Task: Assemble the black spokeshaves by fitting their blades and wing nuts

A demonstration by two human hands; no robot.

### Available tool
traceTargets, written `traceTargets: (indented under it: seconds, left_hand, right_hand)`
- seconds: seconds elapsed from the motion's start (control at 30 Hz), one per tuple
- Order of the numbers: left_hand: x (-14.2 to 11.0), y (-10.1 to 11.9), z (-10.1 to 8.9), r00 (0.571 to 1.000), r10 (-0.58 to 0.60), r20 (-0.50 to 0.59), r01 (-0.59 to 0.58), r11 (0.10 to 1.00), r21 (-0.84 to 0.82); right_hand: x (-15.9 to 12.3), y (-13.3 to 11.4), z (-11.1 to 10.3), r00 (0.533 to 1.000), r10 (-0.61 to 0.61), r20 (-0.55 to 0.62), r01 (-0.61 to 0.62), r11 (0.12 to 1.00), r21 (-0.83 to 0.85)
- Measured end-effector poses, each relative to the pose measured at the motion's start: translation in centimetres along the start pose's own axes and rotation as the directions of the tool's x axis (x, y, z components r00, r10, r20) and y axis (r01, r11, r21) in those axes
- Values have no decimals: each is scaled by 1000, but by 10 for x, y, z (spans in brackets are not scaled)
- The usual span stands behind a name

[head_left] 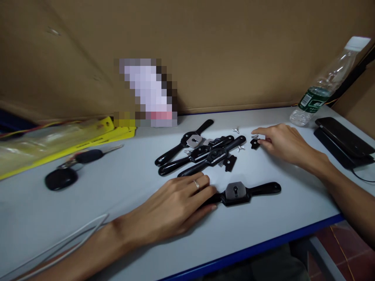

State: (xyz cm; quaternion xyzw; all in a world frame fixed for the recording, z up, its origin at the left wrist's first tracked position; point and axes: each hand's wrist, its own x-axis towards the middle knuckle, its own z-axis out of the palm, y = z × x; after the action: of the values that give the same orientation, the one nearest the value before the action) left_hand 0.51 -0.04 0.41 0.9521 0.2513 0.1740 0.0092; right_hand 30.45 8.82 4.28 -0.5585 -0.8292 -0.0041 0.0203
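A black spokeshave (243, 192) with a grey cap plate lies near the table's front edge. My left hand (175, 205), a ring on one finger, rests over its left handle with the fingers curled on it. Behind it lie three more black spokeshaves (199, 151) side by side, with loose grey and black plates and small wing screws (240, 148) among them. My right hand (281, 142) reaches in from the right. Its fingertips pinch a small black part (254, 144) on the table.
A cardboard wall (222, 50) stands behind the grey table (123, 183). A plastic bottle (322, 89) leans at the back right, beside a black phone on a stand (342, 142). Keys with a black fob (73, 168) and yellow packaging (58, 140) lie at left. A white cable (67, 242) runs along the front left.
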Motion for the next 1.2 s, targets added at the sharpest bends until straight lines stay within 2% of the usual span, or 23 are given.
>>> traceTargets:
  seconds: [0.13, 0.3, 0.5, 0.77, 1.07, 1.2]
  left_hand:
    - [0, 0, 0, 1000, -2, 7, 2, 1000, 7]
    - [1, 0, 0, 1000, -1, 2, 1, 1000, 17]
    - [2, 1, -2, 1000, 1, 3, -1, 1000, 14]
    - [1, 0, 0, 1000, 5, -5, -5, 1000, 13]
    - [0, 1, -2, 1000, -11, -9, 11, 1000, -8]
    - [0, 1, 1, 1000, -6, -9, 6, 1000, -4]
  right_hand:
    - [-1, -2, 2, 995, -37, 92, 39, 999, -26]
    - [-4, -2, -2, 990, -58, 129, 59, 998, -4]
    - [-9, -7, -7, 986, -79, 147, 86, 995, -43]
    - [-19, -22, -8, 955, -235, 181, 239, 971, 1]
    - [-25, -41, -9, 935, -284, 211, 302, 951, -60]
    - [-27, -45, -7, 931, -313, 187, 328, 943, -56]
